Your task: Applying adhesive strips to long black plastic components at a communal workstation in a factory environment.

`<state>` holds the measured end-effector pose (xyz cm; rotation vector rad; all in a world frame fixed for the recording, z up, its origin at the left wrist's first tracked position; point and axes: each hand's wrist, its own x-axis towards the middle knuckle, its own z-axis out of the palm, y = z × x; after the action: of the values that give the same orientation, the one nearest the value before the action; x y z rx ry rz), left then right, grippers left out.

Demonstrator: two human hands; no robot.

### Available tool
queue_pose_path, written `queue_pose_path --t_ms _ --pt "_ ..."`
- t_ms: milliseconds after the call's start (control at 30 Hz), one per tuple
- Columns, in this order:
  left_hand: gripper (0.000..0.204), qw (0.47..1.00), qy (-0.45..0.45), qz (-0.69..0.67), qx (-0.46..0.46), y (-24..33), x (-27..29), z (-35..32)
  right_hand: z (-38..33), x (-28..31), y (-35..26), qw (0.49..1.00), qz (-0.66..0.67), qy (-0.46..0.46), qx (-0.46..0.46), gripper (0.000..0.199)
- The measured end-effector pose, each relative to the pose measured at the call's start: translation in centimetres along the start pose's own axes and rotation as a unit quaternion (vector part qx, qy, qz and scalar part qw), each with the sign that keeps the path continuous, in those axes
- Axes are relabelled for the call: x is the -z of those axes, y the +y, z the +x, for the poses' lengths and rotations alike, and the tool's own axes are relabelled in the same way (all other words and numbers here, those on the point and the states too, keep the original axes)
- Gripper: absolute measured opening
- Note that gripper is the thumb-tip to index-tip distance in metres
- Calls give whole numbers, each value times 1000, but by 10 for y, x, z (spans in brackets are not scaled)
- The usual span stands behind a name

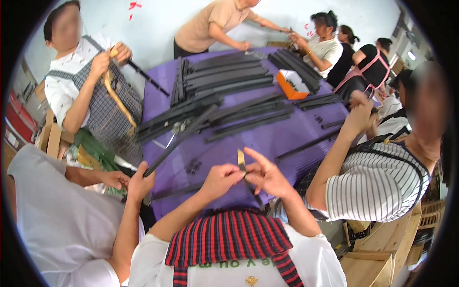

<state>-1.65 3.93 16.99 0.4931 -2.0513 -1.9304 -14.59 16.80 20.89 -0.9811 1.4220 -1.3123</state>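
Both my hands meet over the near edge of the purple table [174,155]. Between them is a slim dark strip [254,192] slanting toward my body, with a flat yellowish piece [240,156] sticking up at its upper end. My left hand [221,181] pinches at the joint between the two with thumb and fingertips. My right hand [268,178] has its thumb and lower fingers closed around the strip, while its index finger stretches out past the yellowish piece. Fingers partly hide the joint. Small black parts [193,166] lie beyond my left hand.
Stacks of long black strips [227,76] cover the table's far half. An orange box [292,85] holds small dark parts; a bent metal rod [165,142] lies left. Close by stand a person in grey [71,210] holding a strip, and one in stripes [377,182]. Others work beyond.
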Motion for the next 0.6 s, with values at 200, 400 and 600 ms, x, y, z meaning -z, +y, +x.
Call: queue_pose_path --t_ms 200,400,600 --pt "18 994 -97 48 24 -10 0 -14 -11 -1 4 992 -52 -105 -44 58" --pt "18 997 -64 27 23 -18 -10 -28 -22 -9 34 994 53 -78 -62 39" --pt "20 951 67 215 -210 21 -2 -32 -27 13 61 996 24 64 -64 19"
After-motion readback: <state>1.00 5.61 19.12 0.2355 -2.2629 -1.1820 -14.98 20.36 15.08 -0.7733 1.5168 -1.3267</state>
